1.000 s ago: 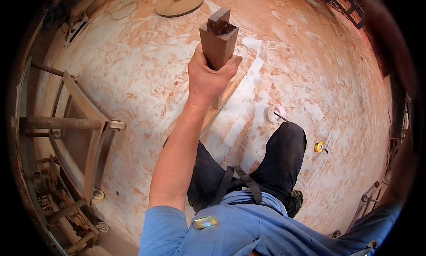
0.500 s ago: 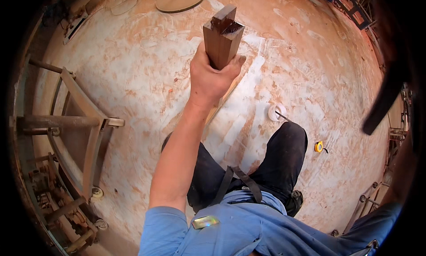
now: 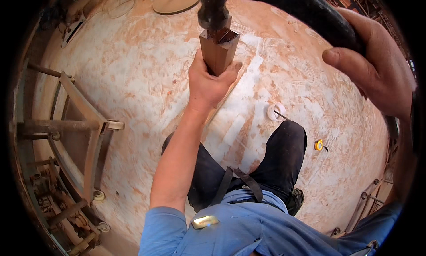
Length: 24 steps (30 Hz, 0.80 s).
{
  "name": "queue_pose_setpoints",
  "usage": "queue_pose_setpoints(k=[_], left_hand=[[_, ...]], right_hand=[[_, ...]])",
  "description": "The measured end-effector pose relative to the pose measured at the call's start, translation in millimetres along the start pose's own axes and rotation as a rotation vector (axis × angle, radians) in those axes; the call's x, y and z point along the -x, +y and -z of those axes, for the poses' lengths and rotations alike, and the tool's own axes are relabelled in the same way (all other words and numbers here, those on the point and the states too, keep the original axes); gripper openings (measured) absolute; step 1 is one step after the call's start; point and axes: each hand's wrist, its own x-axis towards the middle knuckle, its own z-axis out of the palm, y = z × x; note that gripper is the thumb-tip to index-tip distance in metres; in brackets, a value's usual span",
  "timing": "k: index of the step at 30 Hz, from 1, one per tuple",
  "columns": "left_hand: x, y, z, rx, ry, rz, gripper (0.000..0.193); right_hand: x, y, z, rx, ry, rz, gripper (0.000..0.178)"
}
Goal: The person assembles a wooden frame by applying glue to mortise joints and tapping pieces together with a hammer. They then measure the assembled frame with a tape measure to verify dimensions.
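Observation:
My left hand is wrapped round an upright wooden post with a notched, tongue-like top end. Something dark and wet-looking coats the notch. My right hand, raised at the upper right, grips the handle of a black hammer. The hammer's head is over the post's top and hides part of it; whether the two touch I cannot tell. A long pale strip of wood shows partly behind my left forearm.
A small white tub with a thin stick in it stands by my right knee. Right of it lies a yellow tape measure. A wheeled wooden frame stands at the left. A round base with a pole is at the far side.
The hammer has swung in from the right edge to over the post's top, bringing my right hand into view. My left hand and the post have shifted slightly nearer.

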Motion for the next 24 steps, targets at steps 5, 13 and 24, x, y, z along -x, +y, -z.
queue_pose_setpoints(k=[5,13,24], left_hand=[[1,-10,2,0.061,0.009,-0.033,0.04],[3,-6,-2,0.029,0.011,-0.01,0.041],[5,-11,-3,0.049,0.021,-0.041,0.043]], right_hand=[[7,-1,-2,-0.071,0.224,-0.044,0.058],[9,-5,-7,0.045,0.076,0.026,0.057],[3,11,-5,0.076,-0.048,0.077,0.054]])
